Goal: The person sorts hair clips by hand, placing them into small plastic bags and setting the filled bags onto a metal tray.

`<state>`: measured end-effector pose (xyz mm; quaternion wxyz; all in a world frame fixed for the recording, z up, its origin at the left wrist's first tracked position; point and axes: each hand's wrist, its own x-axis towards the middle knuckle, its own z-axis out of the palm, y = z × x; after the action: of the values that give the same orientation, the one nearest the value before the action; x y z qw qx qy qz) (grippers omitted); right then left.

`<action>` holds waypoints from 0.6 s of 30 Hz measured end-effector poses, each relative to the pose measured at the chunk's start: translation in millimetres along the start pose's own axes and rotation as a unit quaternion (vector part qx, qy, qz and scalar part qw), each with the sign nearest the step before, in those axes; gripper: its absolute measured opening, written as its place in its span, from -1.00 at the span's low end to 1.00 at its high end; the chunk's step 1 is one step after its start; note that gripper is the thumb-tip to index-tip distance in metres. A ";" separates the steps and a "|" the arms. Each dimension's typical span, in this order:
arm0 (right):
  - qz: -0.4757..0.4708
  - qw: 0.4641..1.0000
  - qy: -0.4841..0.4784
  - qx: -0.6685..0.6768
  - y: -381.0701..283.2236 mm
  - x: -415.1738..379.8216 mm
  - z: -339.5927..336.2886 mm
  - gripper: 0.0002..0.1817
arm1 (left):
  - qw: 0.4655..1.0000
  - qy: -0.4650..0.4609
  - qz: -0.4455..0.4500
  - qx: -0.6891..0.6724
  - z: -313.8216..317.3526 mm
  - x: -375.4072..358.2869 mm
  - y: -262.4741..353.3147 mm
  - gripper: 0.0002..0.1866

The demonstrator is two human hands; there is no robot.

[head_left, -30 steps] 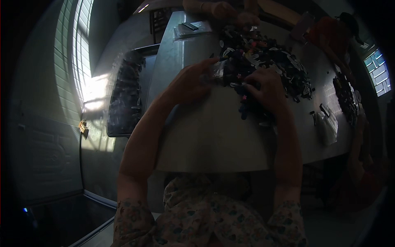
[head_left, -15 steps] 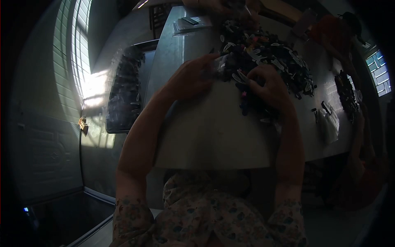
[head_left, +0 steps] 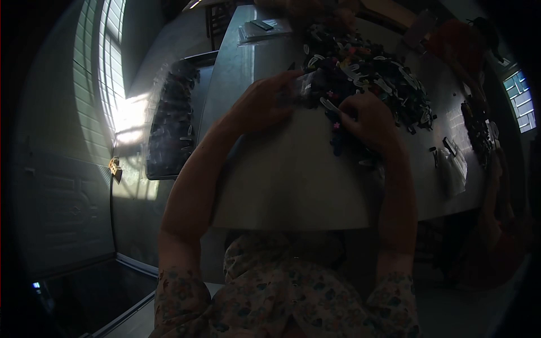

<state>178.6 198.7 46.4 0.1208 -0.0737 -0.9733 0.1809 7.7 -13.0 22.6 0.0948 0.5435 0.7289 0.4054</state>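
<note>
A heap of snap hair clips [head_left: 389, 79], mostly dark with pale undersides, covers the table beyond my hands. My left hand [head_left: 265, 104] is closed on a clear plastic bag [head_left: 304, 84] at the near left edge of the heap; dark items show through or behind the plastic. Just right of it, my right hand [head_left: 366, 118] pinches a hair clip [head_left: 328, 105] between thumb and fingers, its pale loop pointing left toward the bag. Several loose clips, one with a pink piece [head_left: 337, 125], lie under and beside the right hand.
Flat clear bags [head_left: 262, 34] lie at the far left of the table, and more bags [head_left: 452, 172] at the right. A dark tray [head_left: 169, 124] of filled bags stands left of the table. Other people's arms work at the far side [head_left: 332, 11] and right [head_left: 496, 180].
My right hand has shifted slightly, and the clip in its fingers now sits at a different angle. My left hand stays in place with the bag.
</note>
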 end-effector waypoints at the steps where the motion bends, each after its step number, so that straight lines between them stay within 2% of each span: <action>1: -0.013 1.000 0.010 -0.024 -0.2 -0.2 1.0 -0.83 | 1.000 0.021 0.011 0.002 1.9 -0.8 -0.4 -0.21; 5: -0.010 0.999 -0.001 -0.039 -3.5 -0.2 0.5 -0.83 | 0.998 0.048 0.033 0.005 5.2 0.0 -3.1 -0.21; 14: -0.020 0.997 -0.006 -0.069 4.7 -1.0 2.4 -0.83 | 0.999 0.039 0.034 -0.018 6.7 0.9 -11.6 -0.22; 18: -0.035 0.999 0.006 0.010 9.5 0.9 6.9 -0.85 | 0.998 0.049 0.045 -0.009 6.4 0.1 -10.3 -0.22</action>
<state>176.9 205.3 36.8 0.1333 -0.0398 -0.9727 0.1856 4.0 -10.6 11.3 0.0454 0.5543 0.7038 0.4420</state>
